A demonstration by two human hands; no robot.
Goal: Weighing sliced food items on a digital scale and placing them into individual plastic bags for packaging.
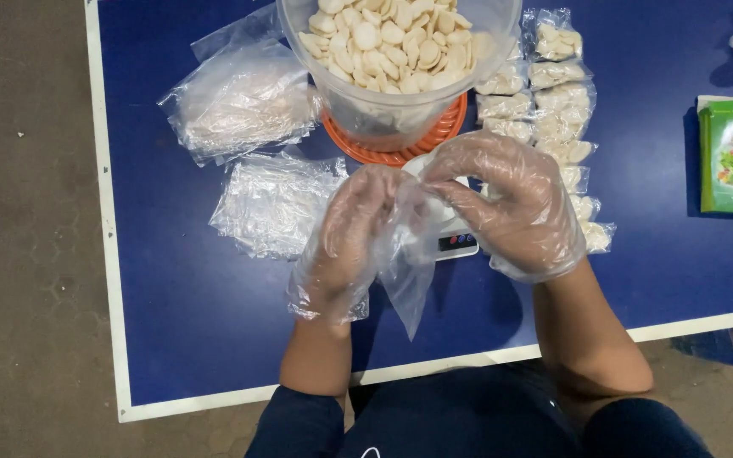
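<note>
A single camera worn on the person's head looks steeply down, nearly straight at the blue table [214, 322] in front of the body. It sits close: the two gloved hands [434, 220] fill the middle of the frame, and the forearms and dark clothing run out of the bottom edge. The far side of the table lies toward the top, where the tub [392, 102] is cut off by the frame. The table's white edge slants slightly, so the view is a little turned. Bare floor [27, 254] shows along the left and lower right. No second view shares the scene.
</note>
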